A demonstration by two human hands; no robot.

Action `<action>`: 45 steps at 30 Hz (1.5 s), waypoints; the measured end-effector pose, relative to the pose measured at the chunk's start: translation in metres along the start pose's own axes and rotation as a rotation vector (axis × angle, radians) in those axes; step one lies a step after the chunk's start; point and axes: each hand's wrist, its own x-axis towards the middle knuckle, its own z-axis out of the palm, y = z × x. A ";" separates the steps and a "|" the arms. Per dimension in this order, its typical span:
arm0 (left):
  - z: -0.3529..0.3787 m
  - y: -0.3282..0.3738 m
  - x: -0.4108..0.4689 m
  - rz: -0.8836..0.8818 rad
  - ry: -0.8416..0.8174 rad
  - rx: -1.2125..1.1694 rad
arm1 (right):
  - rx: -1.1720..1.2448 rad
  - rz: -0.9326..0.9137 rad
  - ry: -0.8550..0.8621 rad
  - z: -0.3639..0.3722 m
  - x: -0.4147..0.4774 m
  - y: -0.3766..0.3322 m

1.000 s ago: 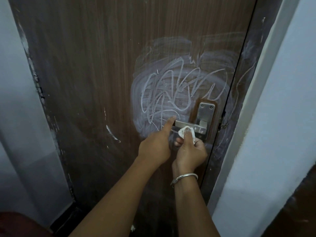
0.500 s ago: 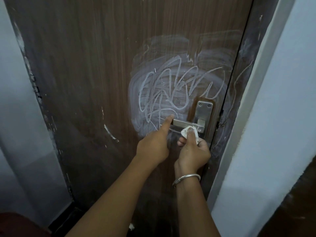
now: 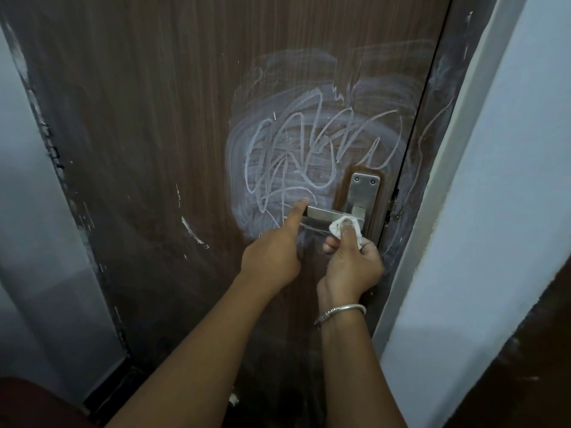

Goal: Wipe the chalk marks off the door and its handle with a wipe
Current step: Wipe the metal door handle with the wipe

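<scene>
head view: i see right hand (image 3: 350, 261) pinching wipe (image 3: 344, 228) against handle (image 3: 321, 215); left hand (image 3: 272, 257) steadies lever tip, forefinger extended, rest curled. chalk marks (image 3: 309, 156) on door (image 3: 154, 118) smeared, mostly left.

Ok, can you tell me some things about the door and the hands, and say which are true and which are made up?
1. The right hand presses a white wipe on the handle. True.
2. The left hand holds a piece of chalk. False: it holds nothing and touches the handle's end.
3. The door is clean. False: white scribbles remain above the handle.
4. A bracelet sits on the right wrist. True.
</scene>
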 end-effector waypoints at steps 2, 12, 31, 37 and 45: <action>0.000 0.001 0.000 -0.008 -0.003 -0.005 | -0.011 -0.005 -0.004 -0.001 0.001 0.000; 0.000 0.001 -0.002 -0.017 -0.002 0.011 | -0.005 -0.062 0.026 -0.005 0.004 -0.007; 0.003 0.003 -0.003 -0.023 0.006 -0.037 | -0.398 -0.409 -0.039 -0.018 0.012 -0.017; 0.005 0.001 -0.002 -0.018 0.006 -0.046 | -0.563 -0.730 -0.142 -0.015 0.004 -0.020; 0.006 0.001 -0.002 0.000 0.030 -0.044 | -0.867 -0.933 -0.217 -0.015 0.009 -0.030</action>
